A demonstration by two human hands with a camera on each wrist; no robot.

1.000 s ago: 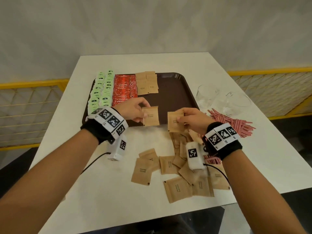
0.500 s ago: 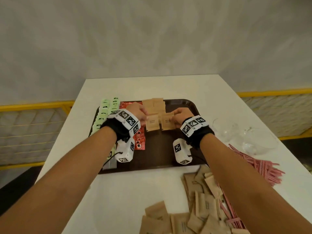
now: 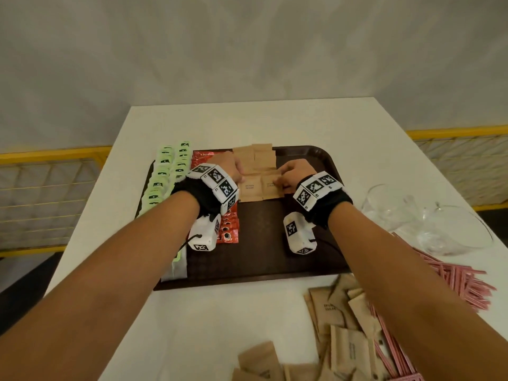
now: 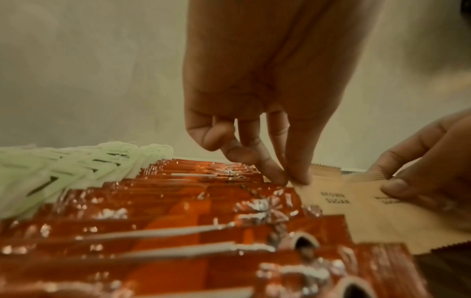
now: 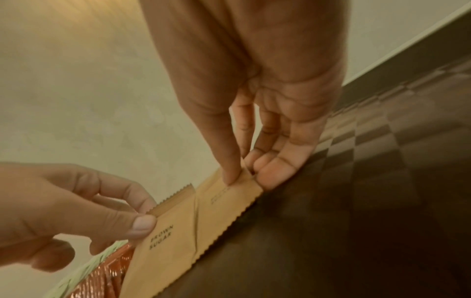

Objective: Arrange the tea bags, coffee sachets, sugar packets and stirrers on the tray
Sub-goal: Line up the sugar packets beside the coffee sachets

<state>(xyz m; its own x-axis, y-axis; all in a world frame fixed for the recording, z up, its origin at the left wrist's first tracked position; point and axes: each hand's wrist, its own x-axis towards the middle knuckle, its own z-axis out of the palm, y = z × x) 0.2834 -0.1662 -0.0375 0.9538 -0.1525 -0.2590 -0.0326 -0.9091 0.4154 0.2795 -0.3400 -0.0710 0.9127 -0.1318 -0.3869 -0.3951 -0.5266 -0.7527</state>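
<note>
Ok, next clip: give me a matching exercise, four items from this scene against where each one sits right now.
Items:
1. green tea bags
2. red coffee sachets
3. pink stirrers
4. loose sugar packets

Places:
A. heaped on the table near the tray's front right corner
B. tray's left edge, in rows
C. on the table, right of the tray, beside the glass bowls
D. on the tray, between tea bags and placed sugar packets

Pairs: 1-B, 2-D, 3-C, 4-A

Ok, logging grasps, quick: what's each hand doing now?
Left hand: pinching a brown sugar packet.
Right hand: pinching the neighbouring packet.
</note>
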